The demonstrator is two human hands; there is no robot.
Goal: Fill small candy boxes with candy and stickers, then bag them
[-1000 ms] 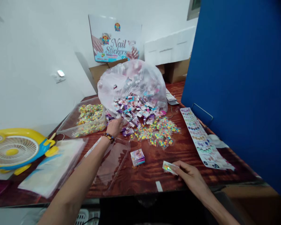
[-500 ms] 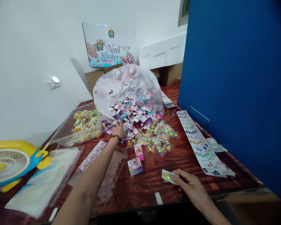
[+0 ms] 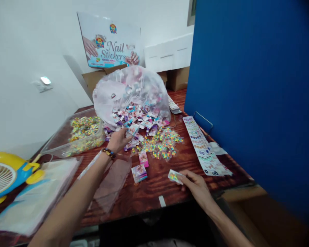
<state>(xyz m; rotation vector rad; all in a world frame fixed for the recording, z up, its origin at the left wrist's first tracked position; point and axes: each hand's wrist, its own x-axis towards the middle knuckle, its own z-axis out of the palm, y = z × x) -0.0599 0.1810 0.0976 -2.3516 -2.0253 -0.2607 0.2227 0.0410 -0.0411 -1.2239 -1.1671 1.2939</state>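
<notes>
My left hand (image 3: 119, 140), with a beaded bracelet at its wrist, reaches to the near edge of a heap of small printed boxes (image 3: 144, 118). Its fingers are closed on one small nail sticker box (image 3: 133, 129), white and blue. Toward the table's front, my right hand (image 3: 195, 185) pinches a small clear packet of colored candies (image 3: 174, 176) with a pale sheet. Between the hands lie a short stack of flat boxes (image 3: 139, 173) and a pink box (image 3: 143, 158). Many candy packets (image 3: 162, 142) are spread beside the heap.
The box heap spills from a large translucent bag (image 3: 134, 80). A clear tub (image 3: 99, 137) of candy packets stands left, near plastic bags (image 3: 38, 195) and a yellow-blue fan (image 3: 7, 175). Sticker sheets (image 3: 203, 151) lie right, beside a blue panel (image 3: 242, 85). A carton (image 3: 108, 44) stands behind.
My left hand has drawn back from the heap and lifted a small box. My right hand still holds the candy packet. The whole view has shifted, with things appearing farther left.
</notes>
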